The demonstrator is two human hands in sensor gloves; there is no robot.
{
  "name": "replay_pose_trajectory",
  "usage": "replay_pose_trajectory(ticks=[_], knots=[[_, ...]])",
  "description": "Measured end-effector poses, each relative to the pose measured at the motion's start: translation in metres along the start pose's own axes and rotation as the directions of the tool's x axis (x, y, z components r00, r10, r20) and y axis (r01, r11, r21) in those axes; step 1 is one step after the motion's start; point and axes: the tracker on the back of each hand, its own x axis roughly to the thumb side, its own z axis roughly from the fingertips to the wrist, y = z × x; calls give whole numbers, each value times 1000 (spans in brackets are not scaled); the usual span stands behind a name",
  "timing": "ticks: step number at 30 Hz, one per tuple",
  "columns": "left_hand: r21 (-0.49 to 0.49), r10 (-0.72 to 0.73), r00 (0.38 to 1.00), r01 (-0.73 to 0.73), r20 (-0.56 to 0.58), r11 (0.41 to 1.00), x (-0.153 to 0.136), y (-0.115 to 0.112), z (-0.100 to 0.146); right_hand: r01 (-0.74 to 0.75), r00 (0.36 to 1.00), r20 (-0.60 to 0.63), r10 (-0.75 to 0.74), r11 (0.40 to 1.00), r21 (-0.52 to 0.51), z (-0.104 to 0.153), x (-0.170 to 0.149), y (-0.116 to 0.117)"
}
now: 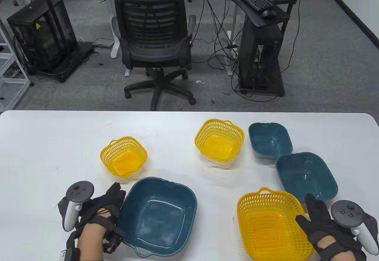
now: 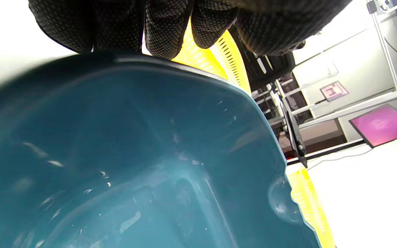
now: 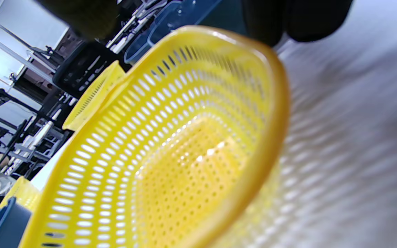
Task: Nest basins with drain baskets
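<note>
A large blue basin (image 1: pixel 157 216) sits at the front left of the white table (image 1: pixel 44 142). My left hand (image 1: pixel 103 210) holds its left rim with the fingers (image 2: pixel 164 31) on the outside; the thumb is hidden. The basin's inside fills the left wrist view (image 2: pixel 133 165). A large yellow drain basket (image 1: pixel 272 228) is at the front right. My right hand (image 1: pixel 316 222) grips its right rim, thumb inside and fingers outside. The basket fills the right wrist view (image 3: pixel 170 155), where it looks tilted.
A small yellow basket (image 1: pixel 123 158) stands behind the large basin. A medium yellow basket (image 1: pixel 219 142) is at mid table. A small blue basin (image 1: pixel 269 139) and a medium blue basin (image 1: pixel 306 175) touch each other at the right. An office chair (image 1: pixel 154 41) stands beyond the table.
</note>
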Motion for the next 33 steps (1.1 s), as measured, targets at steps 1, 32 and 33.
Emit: replay_pose_trajectory(ticks=[1, 32, 33], knots=[[0, 2, 1000, -2, 0, 1000, 0, 0, 0, -2, 1000, -1, 2, 1000, 1, 0, 0, 0], [-217, 11, 999, -19, -40, 976, 0, -11, -30, -10, 999, 37, 10, 1000, -3, 4, 6, 2], [-215, -28, 999, 20, -37, 977, 3, -13, -29, -10, 999, 36, 10, 1000, -3, 4, 6, 2]])
